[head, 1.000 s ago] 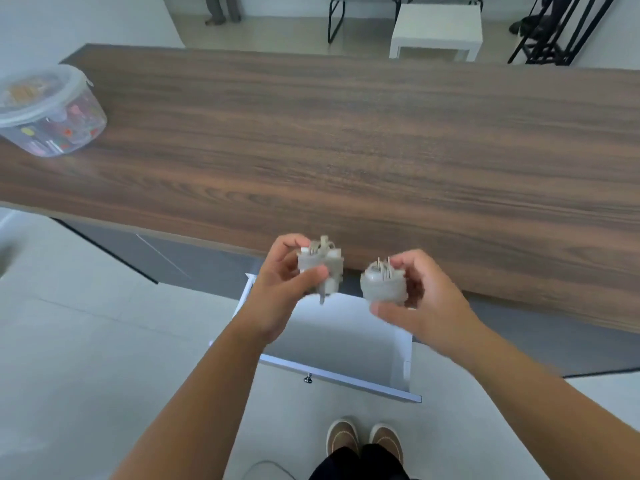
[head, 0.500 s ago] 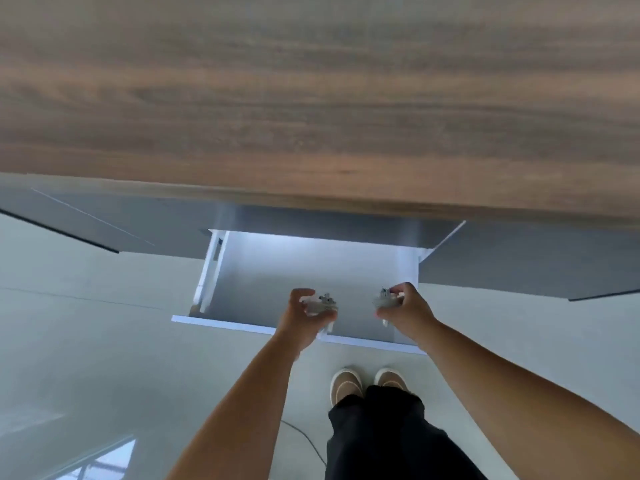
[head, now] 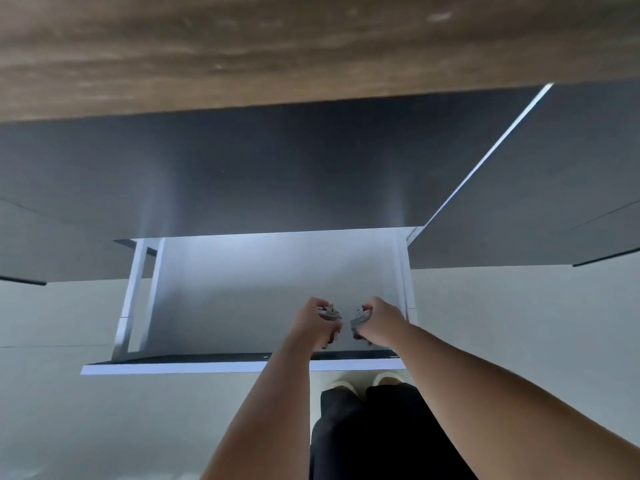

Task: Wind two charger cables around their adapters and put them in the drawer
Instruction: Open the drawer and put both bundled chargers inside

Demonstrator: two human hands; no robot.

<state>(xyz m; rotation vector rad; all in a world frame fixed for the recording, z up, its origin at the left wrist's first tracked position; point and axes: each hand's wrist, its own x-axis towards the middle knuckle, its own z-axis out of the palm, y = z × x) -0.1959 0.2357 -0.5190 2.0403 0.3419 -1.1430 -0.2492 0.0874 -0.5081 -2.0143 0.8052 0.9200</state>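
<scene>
A white drawer (head: pixel 138 292) stands pulled out under the wooden desk top (head: pixel 242 46). Both hands are down inside it, near its front right part. My left hand (head: pixel 313 323) grips a grey adapter with its cable wound around it (head: pixel 329 312). My right hand (head: pixel 379 322) holds a second wound grey adapter (head: pixel 358 318). The two adapters sit close together, a small gap between them. Whether they touch the drawer floor I cannot tell. The rest of the drawer floor looks bare.
The drawer's front panel (head: pixel 207 368) lies just below my wrists. Dark grey cabinet fronts (head: pixel 277 168) run under the desk top. A pale tiled floor (head: pixel 69 410) spreads on both sides, with my dark trousers and light shoes (head: pixel 384 379) below the drawer.
My view has tilted down from the desk top to the drawer. Both hands have lowered the wound adapters from above the drawer down into it, and drawn closer together.
</scene>
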